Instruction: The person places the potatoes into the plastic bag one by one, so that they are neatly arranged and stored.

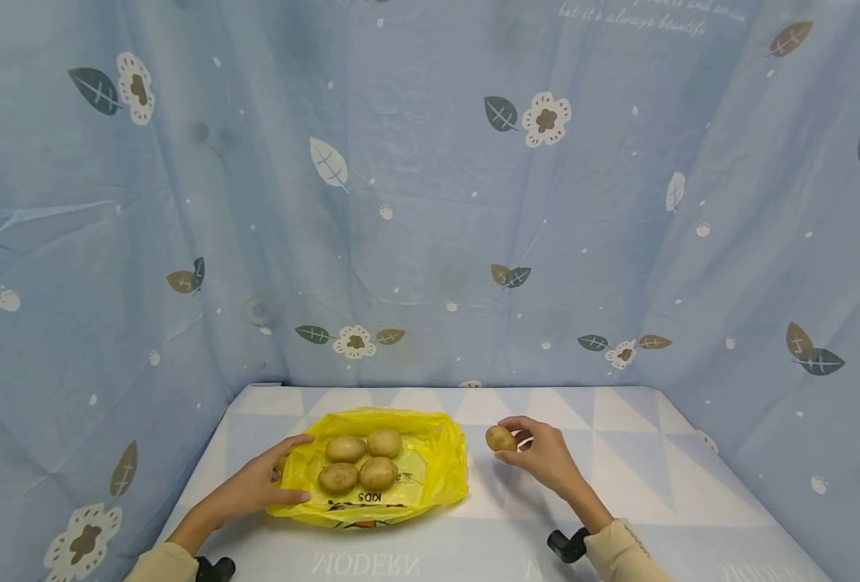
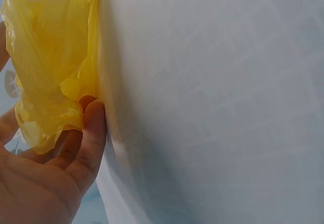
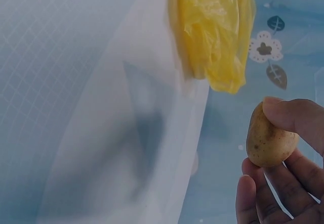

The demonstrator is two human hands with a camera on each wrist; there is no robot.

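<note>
A yellow plastic bag (image 1: 430, 477) lies spread on the table in the head view, its edges crumpled up. Several potatoes (image 1: 377, 474) sit together within those edges, over the left and middle part. At the bag's left side my left hand (image 1: 259, 482) grips the edge; in the left wrist view its fingers (image 2: 93, 128) curl against the yellow plastic. To the right of the bag, apart from it, my right hand (image 1: 542, 457) pinches a single potato (image 3: 271, 138) between thumb and fingertips. That potato is held above the table, small and light brown.
The table (image 1: 619, 485) has a pale cloth with blue and white triangles and mirrored lettering along its near side. A blue curtain (image 1: 430, 202) with leaves and flowers hangs behind and on both sides. Black wrist straps (image 1: 568, 546) show at the sleeves.
</note>
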